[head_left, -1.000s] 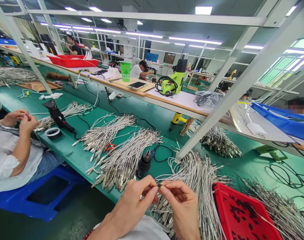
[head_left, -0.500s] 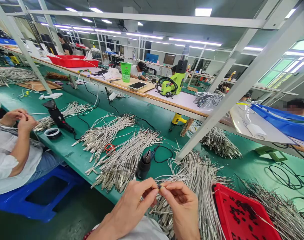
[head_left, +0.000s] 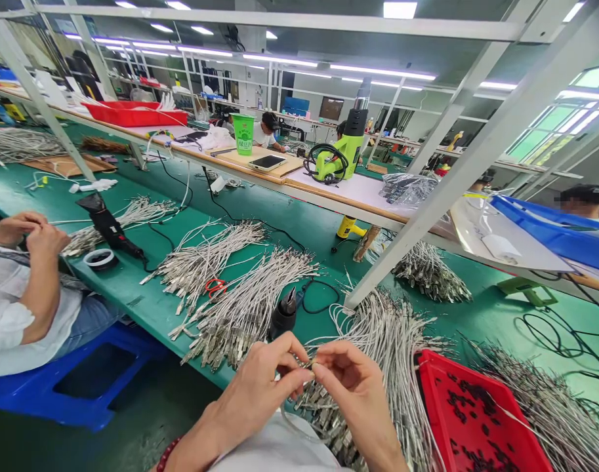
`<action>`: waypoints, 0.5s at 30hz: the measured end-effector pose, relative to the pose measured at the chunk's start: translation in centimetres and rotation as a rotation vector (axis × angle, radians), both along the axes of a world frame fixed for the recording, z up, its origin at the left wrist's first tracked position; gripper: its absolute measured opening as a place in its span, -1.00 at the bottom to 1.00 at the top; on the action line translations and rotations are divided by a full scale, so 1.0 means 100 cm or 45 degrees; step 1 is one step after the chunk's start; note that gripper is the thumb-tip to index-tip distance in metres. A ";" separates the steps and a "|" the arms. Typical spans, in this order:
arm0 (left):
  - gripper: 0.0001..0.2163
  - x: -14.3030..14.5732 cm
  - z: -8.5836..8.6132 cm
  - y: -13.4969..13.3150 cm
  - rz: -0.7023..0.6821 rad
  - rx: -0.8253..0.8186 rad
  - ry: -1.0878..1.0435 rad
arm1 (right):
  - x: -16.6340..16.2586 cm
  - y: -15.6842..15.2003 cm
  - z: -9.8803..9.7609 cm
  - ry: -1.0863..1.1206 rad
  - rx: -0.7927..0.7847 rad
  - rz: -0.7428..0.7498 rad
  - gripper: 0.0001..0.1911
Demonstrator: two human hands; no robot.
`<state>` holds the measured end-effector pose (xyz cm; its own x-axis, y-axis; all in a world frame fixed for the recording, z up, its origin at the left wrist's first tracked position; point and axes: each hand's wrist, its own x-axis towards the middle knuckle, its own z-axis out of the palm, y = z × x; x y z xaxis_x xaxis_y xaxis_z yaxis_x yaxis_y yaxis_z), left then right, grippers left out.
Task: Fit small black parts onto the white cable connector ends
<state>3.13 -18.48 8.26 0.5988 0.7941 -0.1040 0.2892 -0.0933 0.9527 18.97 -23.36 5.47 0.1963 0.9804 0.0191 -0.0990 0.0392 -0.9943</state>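
Note:
My left hand (head_left: 262,377) is closed in a pinch, with a whitish cable (head_left: 292,423) curving out below its fingers. Against its fingertips, my right hand (head_left: 355,387) pinches too; whatever tiny piece lies between the tips is mostly hidden. Just beyond the hands a black hot-air tool (head_left: 283,314) stands nozzle up. A pile of white cables with metal connectors (head_left: 382,347) spreads beneath and behind my right hand. To the right sits a red tray (head_left: 481,373) with many small black pieces (head_left: 461,400).
More cable bundles (head_left: 252,308) lie on the green bench (head_left: 146,288), with red-handled scissors (head_left: 215,287) among them. A slanting white post (head_left: 427,216) rises at right. On the shelf stand a green cup (head_left: 243,134) and a green heat gun (head_left: 346,147). A co-worker's hands (head_left: 38,233) are at left.
My fingertips stay together, but the small dark piece seen between them earlier is now hidden. More of the cable shows below my left hand. The view has shifted slightly.

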 end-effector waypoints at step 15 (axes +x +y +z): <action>-0.69 -0.007 -0.014 0.002 -0.283 0.013 -0.180 | 0.024 0.001 0.020 -0.246 0.227 -0.370 -0.82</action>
